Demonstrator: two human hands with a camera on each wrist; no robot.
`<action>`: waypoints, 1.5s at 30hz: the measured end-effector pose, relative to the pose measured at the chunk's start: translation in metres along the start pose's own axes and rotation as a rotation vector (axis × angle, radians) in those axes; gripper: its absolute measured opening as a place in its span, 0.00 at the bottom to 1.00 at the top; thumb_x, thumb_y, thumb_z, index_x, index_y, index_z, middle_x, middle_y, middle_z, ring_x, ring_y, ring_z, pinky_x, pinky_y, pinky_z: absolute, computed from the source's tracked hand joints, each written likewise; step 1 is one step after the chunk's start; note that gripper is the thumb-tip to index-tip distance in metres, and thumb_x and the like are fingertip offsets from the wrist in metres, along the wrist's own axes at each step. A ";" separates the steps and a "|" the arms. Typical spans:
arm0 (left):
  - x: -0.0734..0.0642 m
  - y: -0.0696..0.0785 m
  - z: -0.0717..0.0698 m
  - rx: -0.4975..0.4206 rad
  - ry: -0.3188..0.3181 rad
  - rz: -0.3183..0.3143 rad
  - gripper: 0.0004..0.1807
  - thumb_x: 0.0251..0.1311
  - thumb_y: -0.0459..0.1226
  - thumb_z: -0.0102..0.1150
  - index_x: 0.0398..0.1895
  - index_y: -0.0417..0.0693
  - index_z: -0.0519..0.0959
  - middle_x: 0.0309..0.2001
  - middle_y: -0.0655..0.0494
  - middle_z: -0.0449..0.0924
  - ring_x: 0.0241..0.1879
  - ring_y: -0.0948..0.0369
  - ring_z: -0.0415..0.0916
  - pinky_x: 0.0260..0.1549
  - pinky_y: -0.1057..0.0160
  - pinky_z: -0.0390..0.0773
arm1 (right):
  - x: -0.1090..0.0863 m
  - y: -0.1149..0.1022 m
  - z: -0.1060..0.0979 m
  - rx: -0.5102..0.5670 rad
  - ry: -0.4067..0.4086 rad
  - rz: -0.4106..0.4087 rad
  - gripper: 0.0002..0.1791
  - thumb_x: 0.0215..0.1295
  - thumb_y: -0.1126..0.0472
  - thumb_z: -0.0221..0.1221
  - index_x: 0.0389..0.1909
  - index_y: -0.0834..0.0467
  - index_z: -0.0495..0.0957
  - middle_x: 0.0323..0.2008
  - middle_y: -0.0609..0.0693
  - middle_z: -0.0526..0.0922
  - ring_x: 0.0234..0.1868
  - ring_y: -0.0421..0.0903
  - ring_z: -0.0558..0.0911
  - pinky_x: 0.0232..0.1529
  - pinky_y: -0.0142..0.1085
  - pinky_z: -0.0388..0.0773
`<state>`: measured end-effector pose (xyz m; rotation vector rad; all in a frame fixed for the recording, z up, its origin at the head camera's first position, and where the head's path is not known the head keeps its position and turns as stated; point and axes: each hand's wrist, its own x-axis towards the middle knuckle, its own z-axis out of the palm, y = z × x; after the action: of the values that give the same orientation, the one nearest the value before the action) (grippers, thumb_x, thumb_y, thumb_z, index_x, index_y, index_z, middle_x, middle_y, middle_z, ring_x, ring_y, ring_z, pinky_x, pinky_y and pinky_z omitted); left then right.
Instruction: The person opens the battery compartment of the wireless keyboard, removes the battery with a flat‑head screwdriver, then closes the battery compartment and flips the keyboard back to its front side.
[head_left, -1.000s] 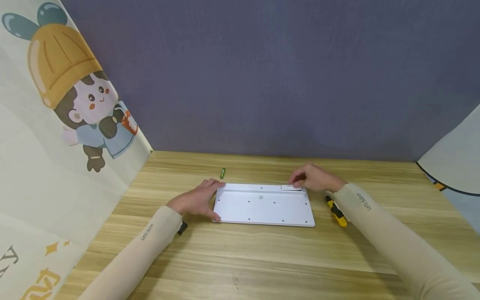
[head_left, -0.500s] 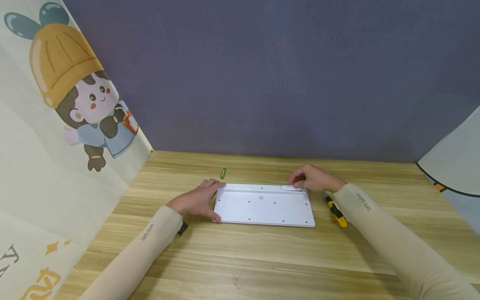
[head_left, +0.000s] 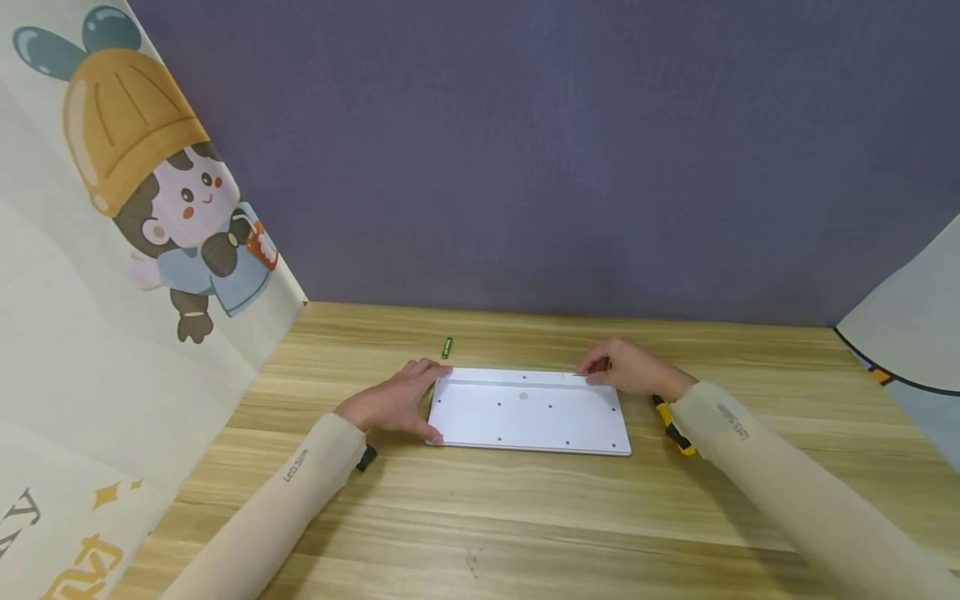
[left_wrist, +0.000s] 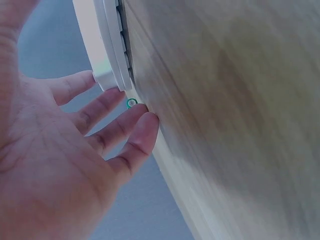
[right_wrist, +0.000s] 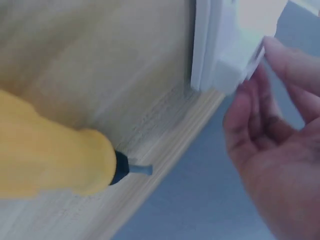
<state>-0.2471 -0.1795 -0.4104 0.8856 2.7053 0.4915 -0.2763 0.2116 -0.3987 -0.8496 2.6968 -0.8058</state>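
A white keyboard [head_left: 525, 421] lies upside down on the table, its screw-dotted underside facing up. My left hand [head_left: 397, 402] rests against its left end, thumb at the front corner and fingers at the back corner. In the left wrist view the fingers [left_wrist: 112, 102] are loosely bent and touch the keyboard corner. At the back right, my right hand [head_left: 626, 367] pinches the small white battery cover [head_left: 573, 375] on the raised ridge. A dark gap shows beside the cover under the thumb in the right wrist view; the compartment's inside is hidden.
A green battery [head_left: 447, 347] lies behind the keyboard's left corner. To the right, a yellow and black screwdriver [head_left: 675, 429] lies partly under the right sleeve. A small black object [head_left: 366, 458] sits beside the left sleeve. A dark blue panel [head_left: 525, 167] stands behind the table.
My right hand has come down slightly toward the keyboard, and the cover, which stood out more clearly before, now lies nearer flush with the ridge. The left hand stays in place.
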 end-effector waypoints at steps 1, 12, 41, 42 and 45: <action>0.000 0.000 0.000 -0.003 0.001 0.001 0.61 0.35 0.56 0.76 0.72 0.46 0.55 0.67 0.51 0.56 0.64 0.55 0.53 0.59 0.53 0.62 | -0.002 -0.003 0.001 -0.026 0.008 0.003 0.08 0.61 0.64 0.63 0.40 0.56 0.84 0.38 0.47 0.79 0.38 0.44 0.76 0.38 0.38 0.76; 0.001 -0.004 0.002 -0.008 0.014 0.020 0.61 0.34 0.56 0.76 0.72 0.46 0.55 0.67 0.52 0.57 0.64 0.54 0.53 0.59 0.53 0.62 | -0.028 -0.033 0.020 -0.303 -0.005 0.019 0.32 0.59 0.54 0.65 0.60 0.67 0.71 0.62 0.64 0.67 0.62 0.66 0.61 0.57 0.63 0.58; -0.003 -0.004 0.002 -0.022 0.001 0.001 0.61 0.36 0.55 0.76 0.73 0.47 0.53 0.69 0.49 0.56 0.67 0.50 0.51 0.61 0.50 0.58 | 0.001 -0.073 0.052 -0.298 -0.092 0.038 0.66 0.36 0.34 0.72 0.70 0.68 0.53 0.67 0.63 0.57 0.67 0.60 0.54 0.66 0.54 0.47; -0.003 -0.004 0.002 -0.020 0.000 0.000 0.61 0.36 0.55 0.76 0.73 0.48 0.53 0.69 0.49 0.56 0.67 0.50 0.50 0.61 0.50 0.58 | 0.003 -0.075 0.053 -0.295 -0.097 0.042 0.67 0.36 0.34 0.72 0.70 0.68 0.52 0.67 0.64 0.56 0.68 0.60 0.54 0.66 0.54 0.47; -0.003 -0.003 0.001 -0.011 -0.008 -0.006 0.61 0.36 0.56 0.75 0.73 0.49 0.52 0.69 0.50 0.55 0.68 0.51 0.50 0.61 0.50 0.58 | 0.007 -0.079 0.055 -0.288 -0.110 0.053 0.67 0.36 0.34 0.72 0.71 0.67 0.52 0.69 0.63 0.54 0.69 0.59 0.53 0.67 0.52 0.46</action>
<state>-0.2464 -0.1832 -0.4125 0.8748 2.6943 0.5002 -0.2264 0.1287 -0.4002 -0.8479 2.7619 -0.3520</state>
